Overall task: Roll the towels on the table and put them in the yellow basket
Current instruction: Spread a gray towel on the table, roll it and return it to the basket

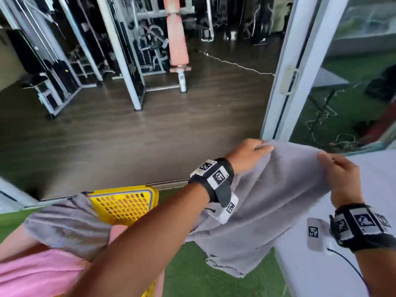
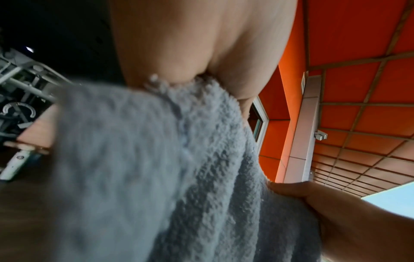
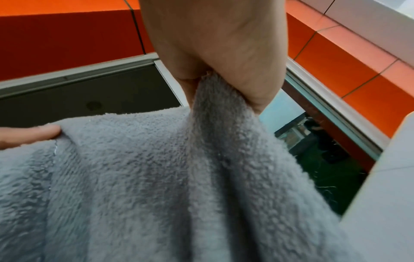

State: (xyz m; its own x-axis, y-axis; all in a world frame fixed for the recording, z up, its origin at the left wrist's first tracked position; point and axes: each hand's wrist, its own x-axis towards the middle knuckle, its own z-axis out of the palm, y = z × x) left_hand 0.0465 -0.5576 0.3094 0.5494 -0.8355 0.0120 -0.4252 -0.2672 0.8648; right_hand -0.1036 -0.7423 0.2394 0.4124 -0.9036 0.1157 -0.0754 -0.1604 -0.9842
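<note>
Left hand (image 1: 246,155): fingers and thumb pinched on one top corner of a grey towel (image 1: 263,202). Right hand (image 1: 340,179): pinched on the opposite top corner, the two hands apart with the upper edge stretched between them. Towel: held up in the air, hanging below both hands, its lower edge loose above green turf (image 1: 192,277). Table (image 1: 334,275): white, below the right hand and wrist. Basket (image 1: 124,204): yellow, perforated, below and to the left of the left forearm. Second grey towel (image 1: 66,228): lying against the basket's left side. Pink cloth (image 1: 38,273): nearest the body, under the second towel. Beyond the hands: dark wood floor, gym machines (image 1: 132,50), sliding door frame (image 1: 285,78).
</note>
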